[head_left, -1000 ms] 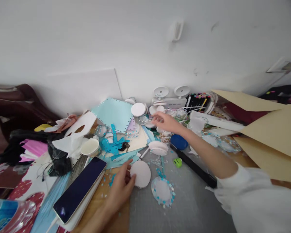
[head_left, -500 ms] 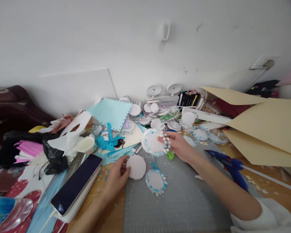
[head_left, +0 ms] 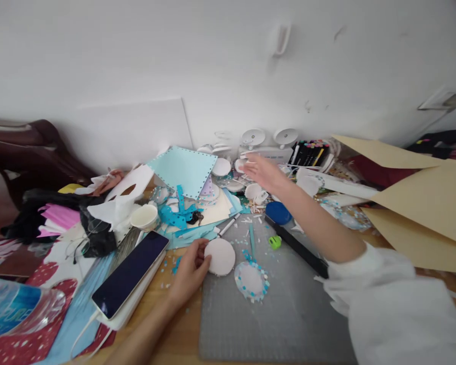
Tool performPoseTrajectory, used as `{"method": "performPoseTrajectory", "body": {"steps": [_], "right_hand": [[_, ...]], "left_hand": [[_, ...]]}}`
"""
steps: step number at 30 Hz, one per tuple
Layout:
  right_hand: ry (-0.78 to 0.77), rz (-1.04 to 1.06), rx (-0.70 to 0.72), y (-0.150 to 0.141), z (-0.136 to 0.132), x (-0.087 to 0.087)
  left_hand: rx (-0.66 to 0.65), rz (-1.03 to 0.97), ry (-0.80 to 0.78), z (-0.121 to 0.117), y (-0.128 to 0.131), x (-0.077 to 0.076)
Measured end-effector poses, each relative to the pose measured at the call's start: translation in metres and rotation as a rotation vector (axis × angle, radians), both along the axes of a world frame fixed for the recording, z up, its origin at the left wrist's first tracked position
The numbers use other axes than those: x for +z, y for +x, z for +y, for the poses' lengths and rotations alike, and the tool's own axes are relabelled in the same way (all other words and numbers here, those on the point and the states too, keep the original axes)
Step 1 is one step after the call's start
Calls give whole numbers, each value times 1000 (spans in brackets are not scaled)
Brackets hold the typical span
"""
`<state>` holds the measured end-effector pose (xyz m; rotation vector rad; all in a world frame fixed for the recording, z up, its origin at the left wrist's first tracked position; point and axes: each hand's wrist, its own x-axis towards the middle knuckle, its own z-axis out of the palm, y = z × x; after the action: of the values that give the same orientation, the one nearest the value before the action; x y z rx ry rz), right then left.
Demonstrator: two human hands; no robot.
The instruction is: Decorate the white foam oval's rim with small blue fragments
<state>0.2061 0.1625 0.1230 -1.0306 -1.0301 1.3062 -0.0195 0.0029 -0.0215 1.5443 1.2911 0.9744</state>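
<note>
My left hand (head_left: 193, 266) pinches the left edge of a plain white round disc (head_left: 220, 257) between thumb and fingers, over the left edge of the grey cutting mat (head_left: 289, 314). Just right of it lies a white oval disc (head_left: 251, 280) rimmed with blue and white bits, with a blue bow at its top. Beyond the mat, my right hand (head_left: 264, 172) reaches over the cluttered pile with fingers stretched out, and I see nothing held in it. Near its fingertips are small white discs (head_left: 222, 167); its arm hides part of the pile.
A phone (head_left: 131, 274) lies at left, with a paper cup (head_left: 144, 217) behind it and a water bottle (head_left: 19, 306) in the corner. On the mat are a black-handled tool (head_left: 300, 246) and a small green item (head_left: 274, 242). Tan card sheets (head_left: 433, 197) jut in at right.
My right hand has moved up and away to the back pile, and the decorated white disc it held is out of its grip. My left hand still holds the plain disc. The view has shifted left.
</note>
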Motion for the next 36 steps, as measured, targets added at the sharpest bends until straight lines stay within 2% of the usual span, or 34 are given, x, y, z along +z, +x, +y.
{"method": "performPoseTrajectory", "body": {"steps": [3,5,7,9,11,14,17,19,22,25,27,30,33,36], "right_hand": [[27,-189,148,9,-71,-23],[221,-664,413,16,-121,-44],[367,-986,543,22,-158,-64],[413,-1163,590,25,-179,-77],[374,-1224,627,27,-183,-78],[301,-1162,633,30,-167,-58],[330,-1072,515,36,-130,-30],[377,-977,435,37,-92,-15],[437,-819,215,28,-19,3],[483,-844,-112,11,53,16],[451,-857,-210,1,83,20],[479,-807,-278,-7,95,16],[554,-710,-335,-6,76,3],[591,-607,-357,-4,50,-12]], "left_hand": [[5,-37,-6,0,0,0],[36,-81,-12,1,0,-1],[70,-144,-34,2,0,-2],[92,-203,-69,3,0,-3],[104,-245,-110,4,-1,-4],[124,-278,-156,5,-2,-3],[126,-294,-163,5,-2,-4],[128,-299,-150,5,-2,-5],[142,-293,-133,4,-2,-7],[143,-278,-136,3,-2,-6],[140,-265,-125,2,-1,-4],[99,-216,-78,1,-2,-2],[4,-62,-19,1,-4,3],[-52,271,218,-1,-3,14]]}}
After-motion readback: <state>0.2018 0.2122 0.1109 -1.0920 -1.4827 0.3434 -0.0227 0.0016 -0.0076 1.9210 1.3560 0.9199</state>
